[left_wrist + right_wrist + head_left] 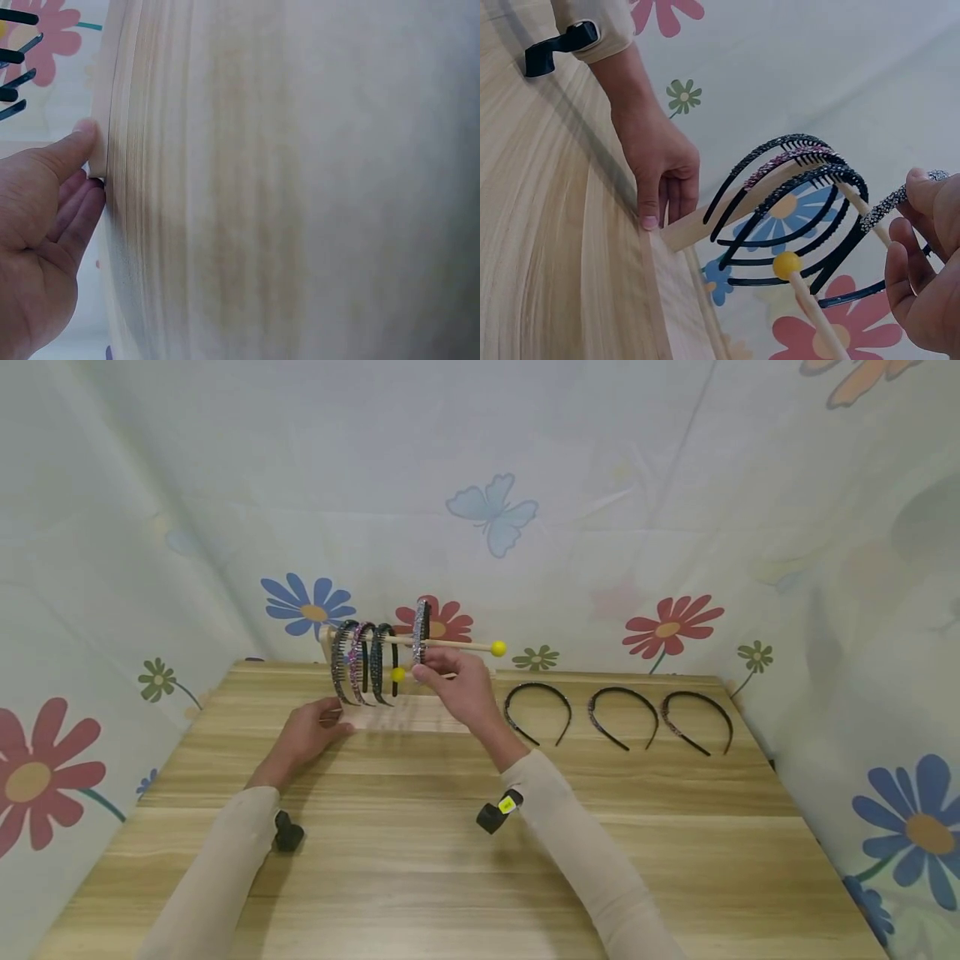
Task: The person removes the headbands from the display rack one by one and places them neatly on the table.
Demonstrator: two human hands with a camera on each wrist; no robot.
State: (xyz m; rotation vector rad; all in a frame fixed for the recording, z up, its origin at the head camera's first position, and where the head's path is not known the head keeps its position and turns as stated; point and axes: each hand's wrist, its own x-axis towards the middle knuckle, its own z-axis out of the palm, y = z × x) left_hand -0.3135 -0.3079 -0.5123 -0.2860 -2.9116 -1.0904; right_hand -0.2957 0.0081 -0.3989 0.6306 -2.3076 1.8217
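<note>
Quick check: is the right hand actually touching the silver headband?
Touching. The right wrist view shows it: the right hand pinches the silver headband by its glittery band.

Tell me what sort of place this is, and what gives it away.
Probably a staged recording corner, though I can't be sure: a creased flower-and-butterfly backdrop hangs behind and on both sides of a wood-grain table, and a black device sits at each wrist.

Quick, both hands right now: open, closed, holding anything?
Left hand: closed, thumb and fingers pinching the left end of the wooden stand's base.
Right hand: closed, pinching the silver glittery headband.
</note>
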